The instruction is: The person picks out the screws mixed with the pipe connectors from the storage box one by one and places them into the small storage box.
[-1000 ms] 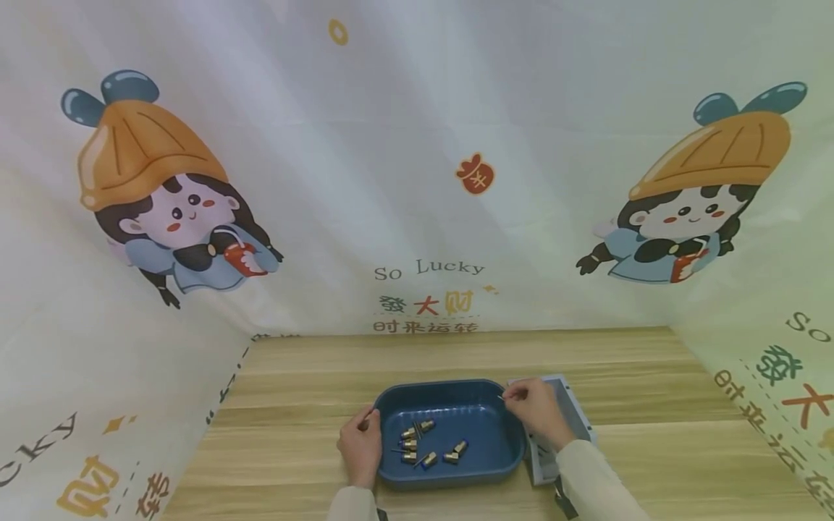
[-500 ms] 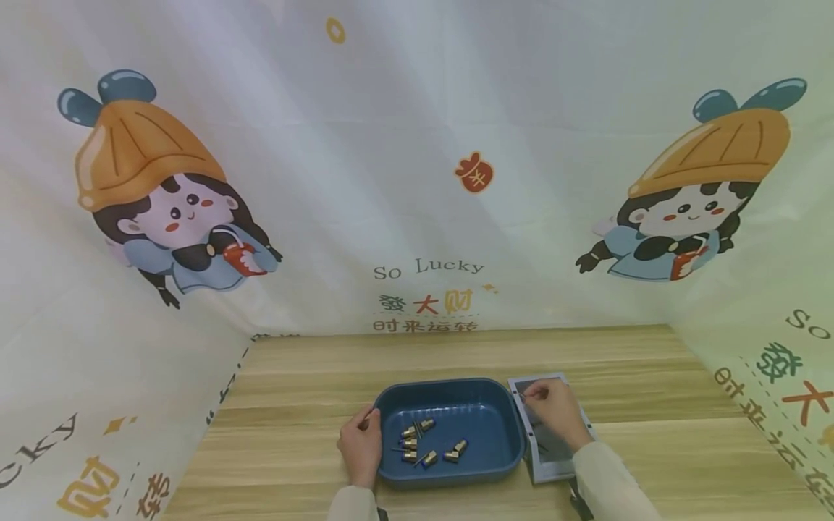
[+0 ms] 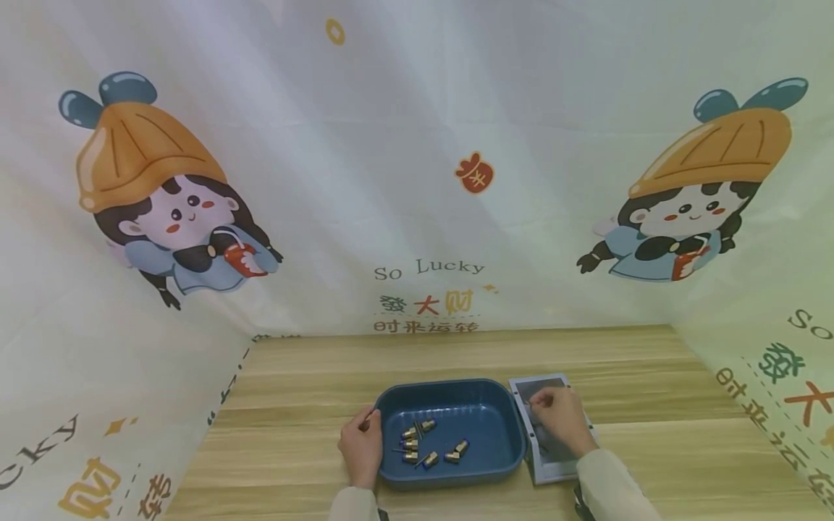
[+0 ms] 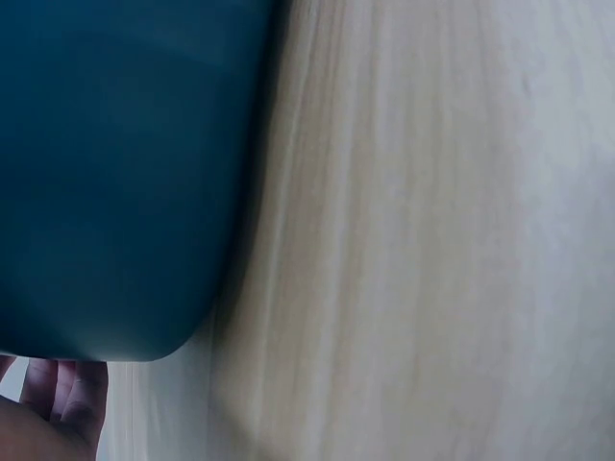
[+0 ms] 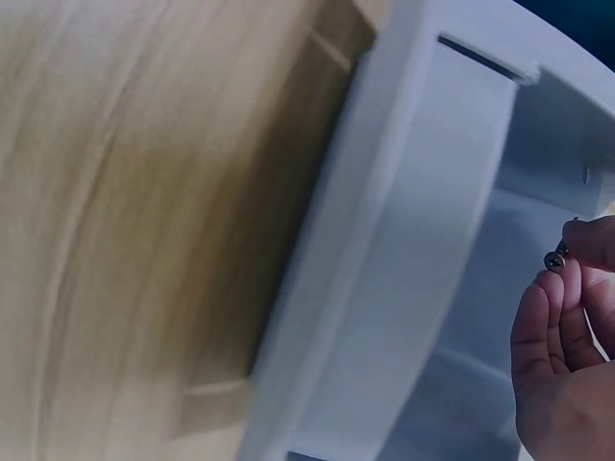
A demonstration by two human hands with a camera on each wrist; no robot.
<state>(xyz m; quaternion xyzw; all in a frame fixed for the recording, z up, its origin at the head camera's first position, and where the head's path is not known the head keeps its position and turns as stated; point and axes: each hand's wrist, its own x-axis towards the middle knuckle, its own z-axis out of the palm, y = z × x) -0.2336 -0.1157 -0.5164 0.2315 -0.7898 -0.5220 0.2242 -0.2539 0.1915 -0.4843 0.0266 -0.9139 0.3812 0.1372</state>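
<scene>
My left hand (image 3: 360, 445) grips the left rim of a blue plastic basin (image 3: 489, 427). In the left wrist view, its fingers (image 4: 86, 394) are at the basin's edge, partly hidden. Several brass fittings (image 3: 410, 444) with blue ends lie in the basin, mostly toward its left side, with thin screws among them. Over a light grey box (image 3: 554, 475) right of the basin is my right hand (image 3: 565, 420). The right wrist view shows it pinching a small cross-head screw (image 5: 554, 261) between thumb and fingertips.
The basin and box stand side by side on a wood-grain table (image 3: 313, 369). Light printed cloth (image 3: 417, 181) encloses the back and both sides. Inside the grey box, small dark items under the right hand are hard to make out.
My right hand has moved right, from the basin's right rim to above the grey box, with the screw pinched. The left hand and the basin have stayed in place.
</scene>
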